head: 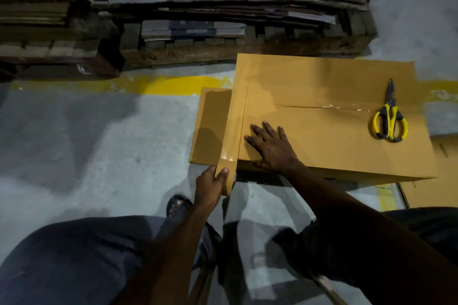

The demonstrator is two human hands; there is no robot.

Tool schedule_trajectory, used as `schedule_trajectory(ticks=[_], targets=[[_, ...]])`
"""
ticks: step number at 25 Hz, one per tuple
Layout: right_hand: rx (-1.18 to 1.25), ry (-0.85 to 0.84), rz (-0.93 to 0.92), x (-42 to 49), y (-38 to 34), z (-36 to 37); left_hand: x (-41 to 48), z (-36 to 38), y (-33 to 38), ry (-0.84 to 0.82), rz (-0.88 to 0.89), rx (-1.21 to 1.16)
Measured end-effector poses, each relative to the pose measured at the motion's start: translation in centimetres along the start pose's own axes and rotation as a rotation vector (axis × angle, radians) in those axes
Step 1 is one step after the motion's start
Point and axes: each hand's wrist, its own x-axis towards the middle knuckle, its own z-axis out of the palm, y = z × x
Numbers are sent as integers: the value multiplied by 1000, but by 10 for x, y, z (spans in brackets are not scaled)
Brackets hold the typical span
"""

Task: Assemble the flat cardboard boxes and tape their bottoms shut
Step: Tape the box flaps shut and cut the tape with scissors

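While the tape [231,136] is stretched along the 9 o'clock edge of the box [322,146], the job is to lay it down flat and without creases; the box stands bottom-up on the floor [99,143] at about 3 o'clock in the view, its centre seam [322,106] already under a glossy strip that runs from 9 to 3 o'clock; the left hand [210,186] pinches the tape between thumb and fingers just off the box's 7 o'clock corner, and I cannot tell whether a roll sits behind those fingers; the right hand [271,148] lies spread and flat on the bottom panel, fingertips just beside the tape's inner edge, holding nothing; to do this well, I judge the left hand should hold steady tension and pull straight toward 6 o'clock, so the strip straddles the edge evenly, half on the bottom and half free to fold down the side; the right hand should then sweep from 12 toward 6 o'clock, pressing air out ahead of it; slack or a sideways pull would likely wrinkle the strip or let it stick to itself; the loose end wants folding over the near corner before cutting; the scissors [390,119] lie on the box toward its 3 o'clock end, well apart from both hands, so the right hand is the nearer one to fetch them; a stack [223,2] of flat cardboard waits at 12 o'clock.
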Motion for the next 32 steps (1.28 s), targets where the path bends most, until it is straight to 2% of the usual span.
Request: schedule_trajectory(ticks=[13,17,19,22,24,27,30,32], targets=[[2,12,-7,-2,1,3,7,13,-2,-72,-41,69],[44,28,-26,-6,9,-4,11,18,-10,-77,-132,-119],[37,43,-97,-7,2,-3,11,18,-8,-78,-176,-158],[-108,58,-286,-4,-13,10,9,19,-8,-173,-187,-80],[-136,77,-295,-3,-12,14,4,19,-15,-208,-202,-150],[-129,62,-294,-1,-9,11,-5,17,-26,-179,-335,-257],[-126,72,-290,-1,-7,12,-8,19,-24,-57,-371,-76],[-130,67,-298,-1,-8,10,-5,19,-24,-37,-337,-65]])
